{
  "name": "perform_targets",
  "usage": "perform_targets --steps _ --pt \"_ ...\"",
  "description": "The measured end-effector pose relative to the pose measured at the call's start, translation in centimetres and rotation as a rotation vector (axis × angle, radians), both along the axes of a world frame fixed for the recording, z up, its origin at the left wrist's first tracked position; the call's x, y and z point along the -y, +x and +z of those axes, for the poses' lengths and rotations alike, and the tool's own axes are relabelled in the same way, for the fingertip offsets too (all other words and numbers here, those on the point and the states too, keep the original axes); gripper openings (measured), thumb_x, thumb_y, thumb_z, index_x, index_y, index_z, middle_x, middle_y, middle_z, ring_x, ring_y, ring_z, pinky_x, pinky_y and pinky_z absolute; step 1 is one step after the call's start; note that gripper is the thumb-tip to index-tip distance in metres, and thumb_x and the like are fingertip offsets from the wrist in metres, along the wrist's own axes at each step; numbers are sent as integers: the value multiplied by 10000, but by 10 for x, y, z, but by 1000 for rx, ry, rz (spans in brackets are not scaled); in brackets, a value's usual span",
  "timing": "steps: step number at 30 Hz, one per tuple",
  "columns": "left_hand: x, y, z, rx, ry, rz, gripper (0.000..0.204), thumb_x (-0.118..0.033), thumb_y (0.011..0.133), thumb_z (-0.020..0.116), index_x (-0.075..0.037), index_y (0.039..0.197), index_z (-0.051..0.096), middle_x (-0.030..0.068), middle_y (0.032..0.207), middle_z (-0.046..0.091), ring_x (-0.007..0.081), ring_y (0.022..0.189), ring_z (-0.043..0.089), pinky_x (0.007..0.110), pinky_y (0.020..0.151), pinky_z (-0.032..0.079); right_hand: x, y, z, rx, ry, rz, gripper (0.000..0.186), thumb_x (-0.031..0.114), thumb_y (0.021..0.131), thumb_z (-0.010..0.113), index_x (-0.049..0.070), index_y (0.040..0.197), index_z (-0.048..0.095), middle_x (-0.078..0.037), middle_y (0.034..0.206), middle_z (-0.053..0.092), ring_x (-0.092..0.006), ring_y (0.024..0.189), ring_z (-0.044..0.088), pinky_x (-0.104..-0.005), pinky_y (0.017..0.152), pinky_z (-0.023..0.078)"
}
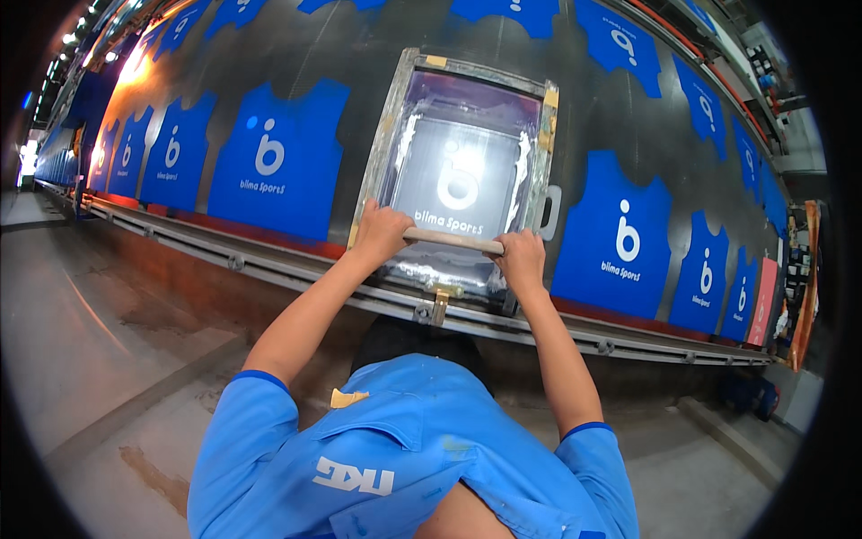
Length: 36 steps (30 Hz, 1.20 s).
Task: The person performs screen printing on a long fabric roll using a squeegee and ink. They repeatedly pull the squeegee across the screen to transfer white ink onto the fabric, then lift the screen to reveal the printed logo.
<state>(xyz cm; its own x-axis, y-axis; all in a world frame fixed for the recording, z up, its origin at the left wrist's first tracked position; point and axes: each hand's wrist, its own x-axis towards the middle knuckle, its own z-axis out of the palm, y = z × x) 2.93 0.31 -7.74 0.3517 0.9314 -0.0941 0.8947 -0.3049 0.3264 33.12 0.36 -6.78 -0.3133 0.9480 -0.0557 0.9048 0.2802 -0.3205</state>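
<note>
Left hand (382, 231) and right hand (519, 259) closed around wooden squeegee (453, 240), resting on printing frame (388, 135) at 12 o'clock. Long table (575, 126), blue shirts (280, 160).

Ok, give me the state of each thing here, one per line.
Left hand: gripping the squeegee's left end.
Right hand: gripping its right end.
Squeegee: level, at the screen's near end.
Printing screen: lying flat on the table.
Blue jersey panels: laid flat, printed white.

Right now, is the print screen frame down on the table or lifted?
Down. The screen frame lies flat over a blue garment piece on the table, and both left hand and right hand grip the squeegee across its near edge.
</note>
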Motion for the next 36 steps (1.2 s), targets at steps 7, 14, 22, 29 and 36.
perform_targets --steps 7,14,22,29,36 --pt "58 0 16 15 101 -74 434 -118 713 792 -177 1136 713 25 1062 726 179 980 655 412 946 388 59 -4 11 48 103 16 494 72 614 845 166 1085 730 -4 1076 667 -240 1007 575 -412 855 408" --pt "48 -11 41 188 16 -61 298 -14 781 647 -120 1052 714 71 1010 727 253 1004 682 520 1007 405 41 1 62 -5 59 117 396 114 626 840 171 1008 751 4 1004 677 -241 1015 566 -422 863 395" --pt "-182 0 64 78 -140 -50 322 -229 753 818 -115 1045 743 140 953 741 355 945 693 456 842 538 -176 4 71 139 -11 16 336 342 709 867 108 922 751 -100 808 722 -304 872 667 -433 788 422" --pt "-229 -5 61 71 -163 -54 394 -249 746 828 -146 1117 745 116 1005 750 337 980 696 454 867 537 -215 -1 63 135 -27 -25 356 375 740 850 103 946 747 -112 838 723 -300 880 657 -415 777 421" --pt "-154 -1 56 74 -109 -44 220 -200 787 764 -123 990 727 118 939 734 356 928 687 475 804 533 -147 6 46 43 29 6 268 308 770 829 81 860 720 -115 794 697 -315 880 633 -431 806 441"
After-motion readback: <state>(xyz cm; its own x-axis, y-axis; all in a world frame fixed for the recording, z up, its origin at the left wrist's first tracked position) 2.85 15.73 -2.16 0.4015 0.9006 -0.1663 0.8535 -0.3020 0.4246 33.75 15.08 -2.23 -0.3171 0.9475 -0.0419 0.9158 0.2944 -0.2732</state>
